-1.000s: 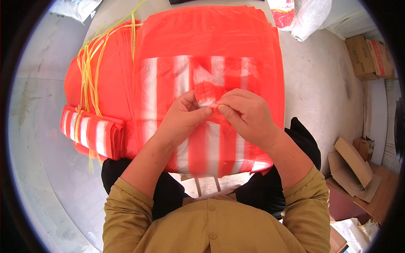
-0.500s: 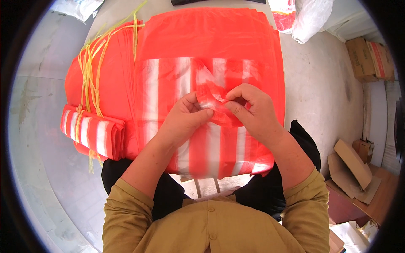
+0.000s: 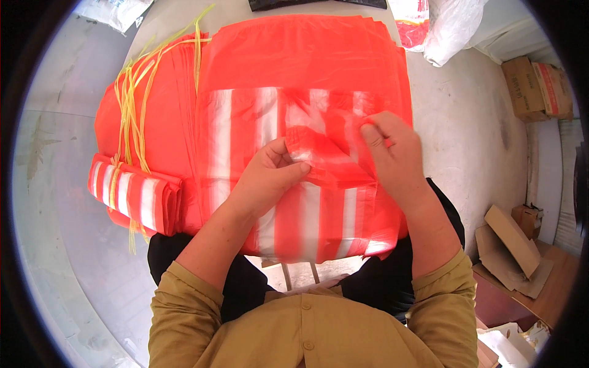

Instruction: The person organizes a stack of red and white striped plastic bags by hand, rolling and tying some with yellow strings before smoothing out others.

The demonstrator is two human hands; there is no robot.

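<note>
A thin red plastic bag [image 3: 325, 156] with clear stripes is stretched between my two hands, over a thick pile of flat red plastic sheets or bags [image 3: 300, 52]. My left hand [image 3: 276, 168] pinches the bag's edge between thumb and fingers near the middle of the pile. Closed on the bag's other side, my right hand [image 3: 392, 147] is farther right, with a bit of red film showing between its fingers. More striped film [image 3: 297, 214] spreads below my hands toward my lap. What lies under my fingers is partly hidden.
A folded striped bundle [image 3: 132, 193] tied with yellow string lies at left, beside yellow strings [image 3: 130, 104] draped over another red stack [image 3: 165, 92]. A black item [image 3: 319, 5] is at the far table edge. Cardboard boxes [image 3: 534, 89] and an opened carton [image 3: 515, 245] stand at right.
My right hand has moved to the right, away from my left, pulling the red film taut. My left hand has stayed nearly in place.
</note>
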